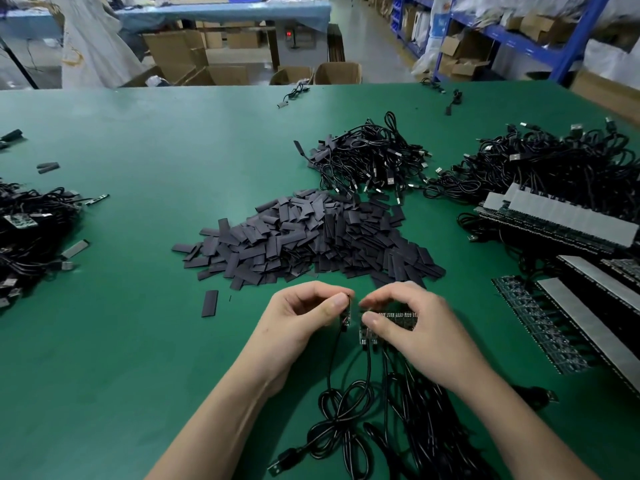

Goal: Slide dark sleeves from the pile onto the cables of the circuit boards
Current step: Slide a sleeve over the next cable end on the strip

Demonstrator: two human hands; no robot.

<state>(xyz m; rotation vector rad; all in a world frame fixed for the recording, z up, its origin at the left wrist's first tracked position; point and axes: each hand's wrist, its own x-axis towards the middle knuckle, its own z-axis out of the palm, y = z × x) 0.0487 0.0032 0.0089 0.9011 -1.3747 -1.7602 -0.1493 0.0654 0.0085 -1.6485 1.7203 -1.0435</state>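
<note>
Left hand [304,318] pinches a small dark circuit board [347,315], right hand [414,329] grips the board strip [398,318]. Rough twisting could tear its thin black cable [331,368].

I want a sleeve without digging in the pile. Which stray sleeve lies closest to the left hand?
The lone sleeve lying just left of the left hand, apart from the pile; other strays sit far left.

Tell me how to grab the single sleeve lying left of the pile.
Pinch the lone sleeve across its long edges near one end, coming from above. It lies flat on the mat, apart from the pile, so the narrow width is likely easiest to span.
</note>
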